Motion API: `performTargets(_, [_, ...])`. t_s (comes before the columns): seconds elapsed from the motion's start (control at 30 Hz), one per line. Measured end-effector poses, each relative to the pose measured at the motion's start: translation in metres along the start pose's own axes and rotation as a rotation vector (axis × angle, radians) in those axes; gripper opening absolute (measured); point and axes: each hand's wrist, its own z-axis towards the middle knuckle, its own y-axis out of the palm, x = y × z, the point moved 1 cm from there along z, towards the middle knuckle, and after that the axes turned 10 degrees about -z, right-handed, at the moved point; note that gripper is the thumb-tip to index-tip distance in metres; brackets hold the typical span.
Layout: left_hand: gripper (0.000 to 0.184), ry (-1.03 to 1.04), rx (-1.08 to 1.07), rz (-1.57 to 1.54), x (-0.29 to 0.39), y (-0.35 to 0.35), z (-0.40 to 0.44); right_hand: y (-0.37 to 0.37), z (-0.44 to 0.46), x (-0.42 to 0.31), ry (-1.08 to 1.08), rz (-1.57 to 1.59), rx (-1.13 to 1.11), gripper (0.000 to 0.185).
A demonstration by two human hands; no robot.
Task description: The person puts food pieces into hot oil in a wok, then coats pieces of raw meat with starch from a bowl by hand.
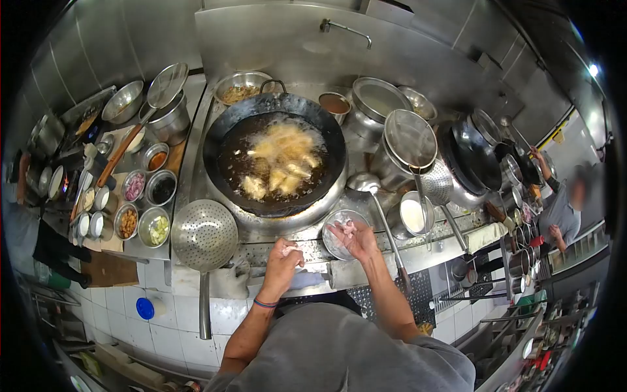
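My left hand [283, 266] is closed around a pale floured piece [291, 251] near the stove's front edge, left of a small metal bowl [334, 222]. Over that bowl, my right hand [356, 240] has its palm turned up and fingers curled around another whitish piece [349, 228]. Beyond my hands, a large black wok [219, 117] holds dark bubbling oil with golden battered pieces [284, 160] frying in it. A wide perforated skimmer [205, 236] lies to the left of my left hand, its handle pointing toward me.
A ladle [364, 182] lies right of the small bowl, beside pots and a mesh strainer [410, 138]. Ingredient bowls [155, 227] stand at the left. Folded cloths [230, 282] lie along the front edge. Another person [562, 212] stands far right.
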Motion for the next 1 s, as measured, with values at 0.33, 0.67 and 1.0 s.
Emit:
performTargets(0.33, [0.02, -0.03, 0.042, -0.074, 0.023, -0.028, -0.014, -0.002, 0.024, 0.018, -0.12, -0.132, 0.073, 0.026])
performTargets(0.67, [0.021, 0.013, 0.153, -0.114, 0.032, -0.03, -0.012, 0.014, 0.036, 0.008, -0.031, -0.224, 0.102, 0.048])
performTargets(1.0, [0.02, 0.033, 0.221, -0.127, 0.014, -0.006, 0.0, 0.035, 0.023, -0.008, -0.07, -0.327, -0.004, 0.03])
